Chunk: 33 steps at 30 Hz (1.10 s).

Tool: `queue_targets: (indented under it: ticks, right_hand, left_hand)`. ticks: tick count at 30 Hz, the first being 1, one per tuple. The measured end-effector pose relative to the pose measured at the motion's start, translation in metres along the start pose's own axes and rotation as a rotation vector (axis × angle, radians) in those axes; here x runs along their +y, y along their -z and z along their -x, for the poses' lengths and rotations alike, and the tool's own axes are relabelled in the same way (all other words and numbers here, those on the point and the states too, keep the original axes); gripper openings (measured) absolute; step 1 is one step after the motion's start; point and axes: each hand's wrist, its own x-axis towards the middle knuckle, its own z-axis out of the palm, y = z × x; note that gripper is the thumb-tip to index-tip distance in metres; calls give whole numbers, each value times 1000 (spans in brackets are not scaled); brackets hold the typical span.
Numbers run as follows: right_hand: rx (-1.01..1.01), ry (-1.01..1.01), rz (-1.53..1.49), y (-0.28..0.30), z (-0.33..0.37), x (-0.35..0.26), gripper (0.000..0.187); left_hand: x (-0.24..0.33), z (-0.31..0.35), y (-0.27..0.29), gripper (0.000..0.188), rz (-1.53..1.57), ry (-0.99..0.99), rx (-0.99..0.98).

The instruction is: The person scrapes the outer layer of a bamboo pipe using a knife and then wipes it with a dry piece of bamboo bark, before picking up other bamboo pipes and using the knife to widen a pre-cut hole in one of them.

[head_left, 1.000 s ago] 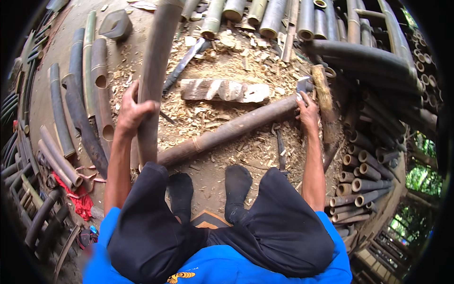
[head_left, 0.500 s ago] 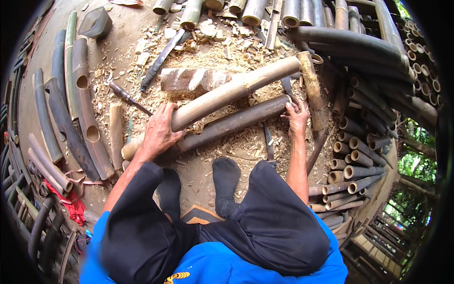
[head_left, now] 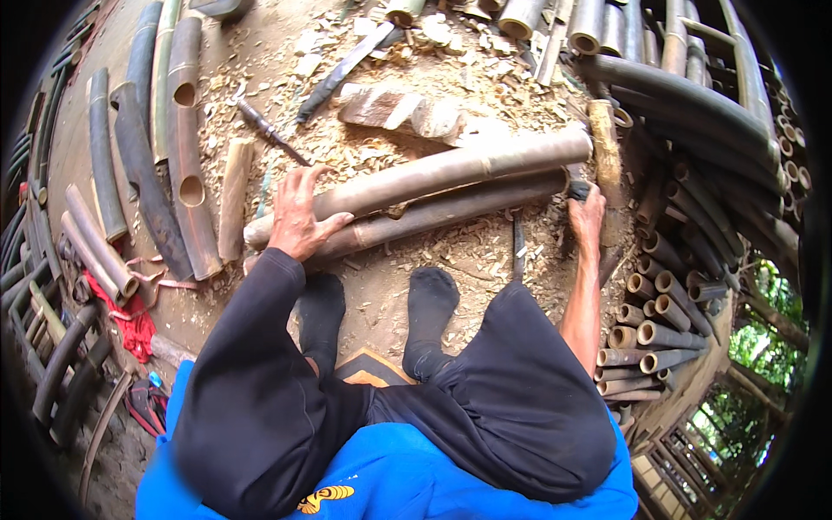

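A thick brown bamboo pole [head_left: 451,173] lies across the ground in front of me, angled up to the right. Close against its near side lies a second, darker bamboo pole [head_left: 451,214]. My left hand [head_left: 299,217] clasps the upper pole near its left part, fingers over the far side and thumb stretched along the near side. Beyond the poles' right end, my right hand [head_left: 588,212] is closed around a black handle [head_left: 579,189]. Whatever the handle belongs to is mostly hidden. A narrow dark blade-like tool [head_left: 518,243] lies below the darker pole.
Behind the poles rests a notched wood block [head_left: 403,113] among chips. A dark-wrapped tool [head_left: 342,74] and a thin rod-like tool [head_left: 270,130] lie farther off. Cut bamboo lengths [head_left: 186,147] stand left; stacked bamboo tubes [head_left: 663,321] fill the right. An upright post [head_left: 604,147] flanks the poles.
The upper pole has come down closer to the darker one. My right hand has left the darker pole's end and closed on the black handle. The whole view has shifted.
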Motion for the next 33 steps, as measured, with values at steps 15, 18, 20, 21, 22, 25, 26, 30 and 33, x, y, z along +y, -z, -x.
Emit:
queue_targets:
  ticks: [15,18,20,21,22,25,26,30,33]
  right_hand:
    - [-176,-128,-736,-2,39,-23,45]
    - [-221,-136,-838,-13,38,2,40]
    - [-150,-74,-781,-16,35,18,32]
    - [-69,-44,-777,-16,30,29,31]
    - [-87,-116,-816,-21,29,15,32]
    - [-74,-133,-789,-17,2,19,33]
    - [-101,-156,-762,-17,-3,13,33]
    - [-86,-190,-697,-15,-5,-5,36]
    - [-77,-202,-604,-11,-8,-13,43]
  left_hand:
    - [-65,128,23,45,-112,437,363]
    - [-85,133,15,44,40,516,362]
    - [-98,129,3,44,198,575,340]
    - [-102,121,-4,43,334,602,323]
    - [-110,128,-4,43,452,658,324]
    - [-122,128,-16,42,773,745,320]
    - [-124,130,-16,42,814,765,326]
    - [-137,114,-16,38,708,848,375]
    - [-142,102,-11,36,567,895,400]
